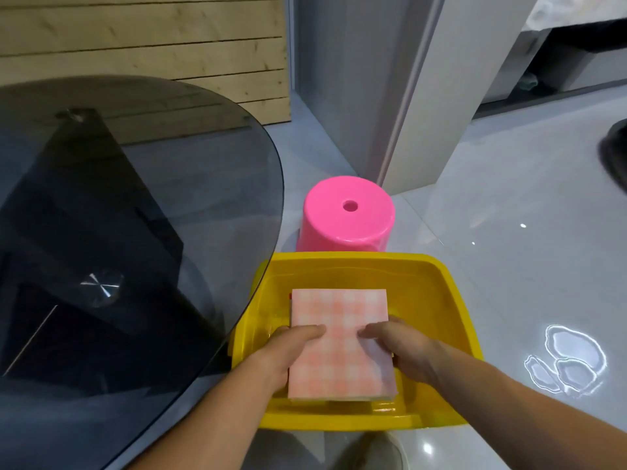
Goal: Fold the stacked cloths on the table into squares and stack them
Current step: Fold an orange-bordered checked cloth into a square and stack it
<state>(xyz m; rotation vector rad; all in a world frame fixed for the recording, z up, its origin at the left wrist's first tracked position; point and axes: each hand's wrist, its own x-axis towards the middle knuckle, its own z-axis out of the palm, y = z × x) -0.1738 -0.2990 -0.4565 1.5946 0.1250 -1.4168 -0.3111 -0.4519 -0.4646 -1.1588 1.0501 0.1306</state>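
A stack of pink-and-white checked cloths [341, 334], folded flat into a rectangle, sits inside a yellow plastic tub [441, 286]. My left hand [288, 351] grips the stack's left edge, thumb on top. On the opposite side, my right hand [403, 347] holds the right edge the same way. A sliver of red shows at the stack's far left corner. How many cloths lie under the top one is hidden.
A round dark glass table [142, 198] fills the left half, its rim close to the tub. A pink plastic stool [347, 215] stands just beyond the tub on the glossy grey floor [509, 215]. A white wall corner rises behind.
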